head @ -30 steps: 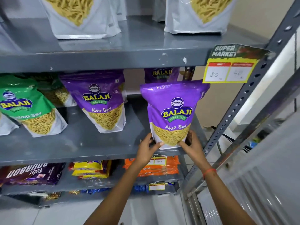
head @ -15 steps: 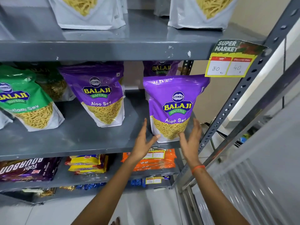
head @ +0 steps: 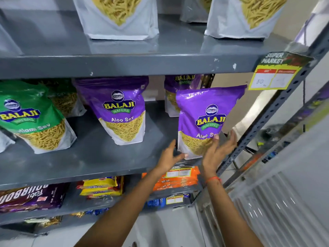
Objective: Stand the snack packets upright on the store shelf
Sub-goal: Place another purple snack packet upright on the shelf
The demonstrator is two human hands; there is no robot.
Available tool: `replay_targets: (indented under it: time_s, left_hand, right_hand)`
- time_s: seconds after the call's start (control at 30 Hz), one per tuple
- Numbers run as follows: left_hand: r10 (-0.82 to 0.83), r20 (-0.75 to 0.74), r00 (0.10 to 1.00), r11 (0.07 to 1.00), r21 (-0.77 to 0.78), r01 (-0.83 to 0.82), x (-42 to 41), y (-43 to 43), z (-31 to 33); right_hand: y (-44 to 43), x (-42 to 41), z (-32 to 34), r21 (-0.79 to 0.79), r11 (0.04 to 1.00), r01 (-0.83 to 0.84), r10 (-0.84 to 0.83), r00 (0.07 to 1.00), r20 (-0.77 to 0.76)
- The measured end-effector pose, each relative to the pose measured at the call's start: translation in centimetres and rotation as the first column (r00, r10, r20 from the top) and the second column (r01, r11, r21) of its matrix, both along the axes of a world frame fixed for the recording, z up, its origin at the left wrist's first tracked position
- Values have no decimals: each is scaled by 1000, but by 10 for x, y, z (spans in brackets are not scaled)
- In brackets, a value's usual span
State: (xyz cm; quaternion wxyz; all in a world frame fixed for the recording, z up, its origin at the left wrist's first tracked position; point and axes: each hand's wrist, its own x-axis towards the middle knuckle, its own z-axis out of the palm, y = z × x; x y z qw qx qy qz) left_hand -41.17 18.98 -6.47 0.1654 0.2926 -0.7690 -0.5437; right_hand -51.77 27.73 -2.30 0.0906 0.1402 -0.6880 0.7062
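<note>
A purple Aloo Sev packet (head: 204, 111) stands upright at the right front of the grey middle shelf (head: 89, 161), its top leaning slightly right. My left hand (head: 170, 155) is open beside the packet's lower left corner. My right hand (head: 218, 151) is open in front of its lower right part, fingers spread, holding nothing. A second purple Aloo Sev packet (head: 121, 111) stands upright mid-shelf, and a third purple packet (head: 179, 86) stands behind the first. A green Balaji Sev packet (head: 32, 118) stands at the left.
White packets (head: 117, 16) stand on the upper shelf. A yellow price tag (head: 274, 73) hangs from its edge at the right. A perforated grey upright (head: 274, 111) runs diagonally just right of my hands. Orange (head: 178, 177), yellow (head: 101, 187) and purple biscuit packs (head: 30, 196) lie below.
Both hands have let go of the right purple packet and opened. The packet now stands on its own. The view has shifted slightly left and down.
</note>
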Motion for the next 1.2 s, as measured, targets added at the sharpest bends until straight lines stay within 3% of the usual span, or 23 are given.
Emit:
replay_targets:
  time_s: [0.1,0.17,0.37,0.43,0.5,0.57,0.63,0.73,0.8,0.87,0.93,1.03,1.2]
  left_hand:
    - [32,-38,999,999,43,-30,3,-9,-2]
    - [46,-25,999,998,46,-45,8,-13,-9]
    - [16,-29,999,998,59,-14,8,-11,-11]
    - [-1,-12,1000,1000,24,2,9,-8,-6]
    - [24,-25,999,998,-63,-25,15,-3,4]
    - [118,-93,989,975,-180,-133,27,3,19]
    - [249,-227,942,911,-276,-308,47,2,34]
    - [415,-415,810,746,-355,-564,83,-20,50]
    - [547,-436,714,638,-335,-693,111,-49,50]
    - [659,-345,668,626,-241,-742,140,-85,42]
    - [626,-208,752,758,-62,-649,160,-120,35]
    - [405,-106,908,914,90,-397,174,-156,33]
    - [331,-90,939,939,135,-317,190,-150,19]
  right_hand:
    - [-1,0,-19,-12,969,-245,243,950,196]
    - [-1,7,-28,49,941,-336,321,927,196]
    - [5,5,-31,36,922,-386,363,892,270]
    - [9,10,-26,12,943,-332,315,907,279]
    - [9,24,-13,89,981,-173,159,977,142]
    - [5,43,4,102,989,-108,124,979,-163]
    - [-6,68,16,111,972,-205,233,882,-409]
    - [-44,107,25,169,911,-376,408,759,-508]
    - [-81,128,23,204,848,-489,527,742,-415]
    - [-119,138,16,268,761,-590,642,744,-185]
    - [-149,136,5,289,647,-706,721,690,70]
    - [-175,130,-3,269,534,-801,729,598,333]
    - [-140,136,-10,299,550,-780,722,624,300]
